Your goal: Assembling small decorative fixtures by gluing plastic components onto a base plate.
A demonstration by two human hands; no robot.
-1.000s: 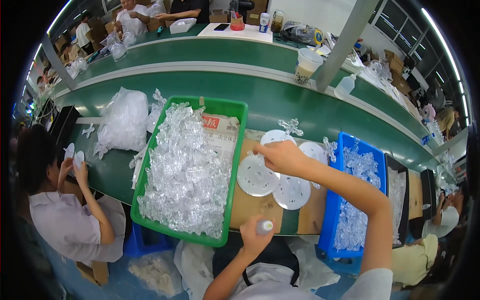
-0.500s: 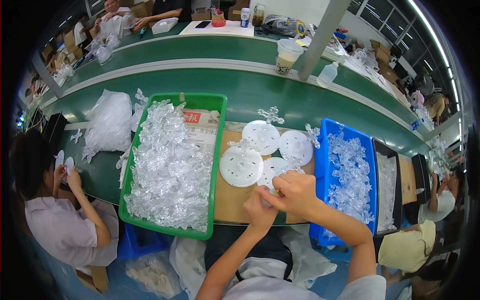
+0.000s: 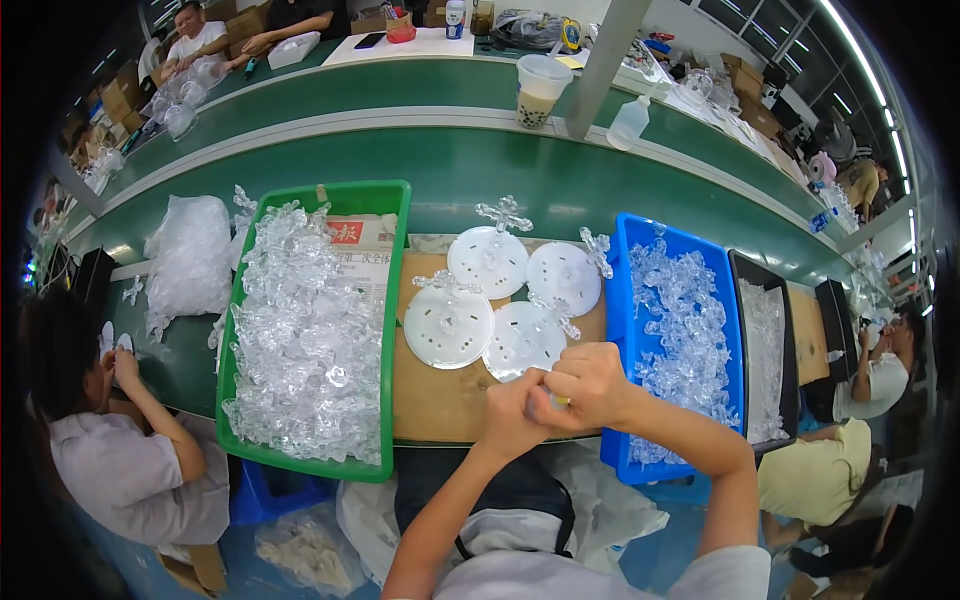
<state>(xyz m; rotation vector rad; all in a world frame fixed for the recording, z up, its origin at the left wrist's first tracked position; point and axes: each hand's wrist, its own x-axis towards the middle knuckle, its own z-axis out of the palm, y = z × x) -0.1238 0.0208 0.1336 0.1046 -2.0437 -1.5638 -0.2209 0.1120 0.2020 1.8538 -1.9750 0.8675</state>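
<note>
held item (image 3: 561, 402): mostly behind fingers (image 3: 578, 372) | black-clad person (image 3: 295, 12): cut off above

Hands (image 3: 590, 382) together around small bottle (image 3: 544, 407), near white discs (image 3: 521, 347).

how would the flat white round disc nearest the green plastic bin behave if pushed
The disc seems stiff: its rim looks even. Lying flat on the brown rectangular board, it would probably slide, not roll. The clear branched plastic piece on it might shift.

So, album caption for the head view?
Left hand and right hand hold a mostly hidden pale bottle near four round white discs on a brown board.
</note>
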